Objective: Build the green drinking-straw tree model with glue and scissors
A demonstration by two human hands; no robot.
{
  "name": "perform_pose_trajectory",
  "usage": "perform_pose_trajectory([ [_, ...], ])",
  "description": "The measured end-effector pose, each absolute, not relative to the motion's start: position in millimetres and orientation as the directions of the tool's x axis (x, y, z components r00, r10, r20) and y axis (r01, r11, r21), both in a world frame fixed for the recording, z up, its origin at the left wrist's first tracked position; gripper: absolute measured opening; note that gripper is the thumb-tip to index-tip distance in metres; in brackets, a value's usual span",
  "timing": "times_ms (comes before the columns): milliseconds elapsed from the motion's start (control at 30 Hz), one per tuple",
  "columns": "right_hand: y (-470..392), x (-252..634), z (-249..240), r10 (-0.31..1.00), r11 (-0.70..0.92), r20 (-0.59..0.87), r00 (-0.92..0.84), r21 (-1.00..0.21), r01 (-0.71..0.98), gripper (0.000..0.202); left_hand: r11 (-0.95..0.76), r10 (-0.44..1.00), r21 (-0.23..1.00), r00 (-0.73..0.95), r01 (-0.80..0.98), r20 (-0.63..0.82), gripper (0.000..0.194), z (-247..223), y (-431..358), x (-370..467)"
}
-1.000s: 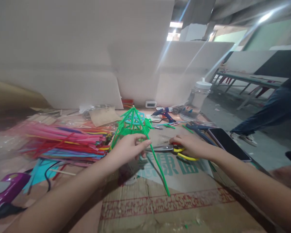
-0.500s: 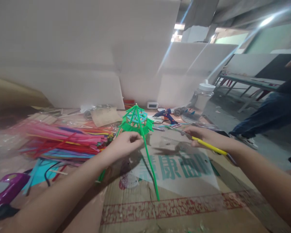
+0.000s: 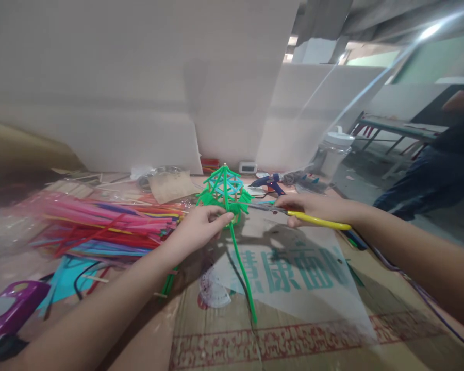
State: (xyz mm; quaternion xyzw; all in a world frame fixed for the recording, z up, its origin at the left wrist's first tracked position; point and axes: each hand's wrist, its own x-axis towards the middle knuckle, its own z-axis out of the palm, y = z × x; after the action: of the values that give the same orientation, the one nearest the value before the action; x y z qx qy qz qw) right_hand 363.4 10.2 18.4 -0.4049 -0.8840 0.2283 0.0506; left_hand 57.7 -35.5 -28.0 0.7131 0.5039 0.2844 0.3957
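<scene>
while left hand (image 3: 201, 226) pinches green strip (image 3: 238, 253), right hand (image 3: 321, 207) holds scissors (image 3: 305, 217)

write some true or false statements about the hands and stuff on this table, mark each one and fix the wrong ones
1. The left hand pinches a long green strip. True.
2. The right hand holds nothing. False: it holds yellow-handled scissors.
3. The blue glue gun lies farther back than the protractor. True.
4. The peaked structure is entirely red. False: it is mostly green, with some light blue.
5. The bundle of coloured strips lies to the left of the peaked structure. True.
6. The white-lidded bottle stands in front of the left hand. False: it stands off to the right, beyond the right hand.
</scene>
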Motion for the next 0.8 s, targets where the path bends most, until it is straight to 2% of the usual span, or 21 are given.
perform_pose_trajectory([
  [100,16,356,20,0.703,0.563,-0.170,-0.691,-0.460,0.687,0.049,-0.128,0.931,0.886,0.362,0.446,-0.048,0.040,-30,-35,60],
  [233,22,346,22,0.694,0.581,-0.121,-0.709,-0.487,0.652,0.052,-0.099,0.922,0.901,0.380,0.422,-0.077,0.040,-31,-35,58],
  [533,25,332,26,0.691,0.607,-0.169,-0.702,-0.393,0.691,0.044,-0.150,0.913,0.883,0.404,0.444,-0.048,0.042,-31,-32,55],
  [700,23,327,29,0.702,0.600,-0.141,-0.698,-0.412,0.686,0.044,-0.156,0.917,0.875,0.396,0.458,-0.043,0.044,-31,-33,55],
  [800,22,325,29,0.727,0.587,-0.139,-0.672,-0.382,0.714,0.043,-0.155,0.915,0.880,0.402,0.449,-0.043,0.042,-31,-33,54],
])
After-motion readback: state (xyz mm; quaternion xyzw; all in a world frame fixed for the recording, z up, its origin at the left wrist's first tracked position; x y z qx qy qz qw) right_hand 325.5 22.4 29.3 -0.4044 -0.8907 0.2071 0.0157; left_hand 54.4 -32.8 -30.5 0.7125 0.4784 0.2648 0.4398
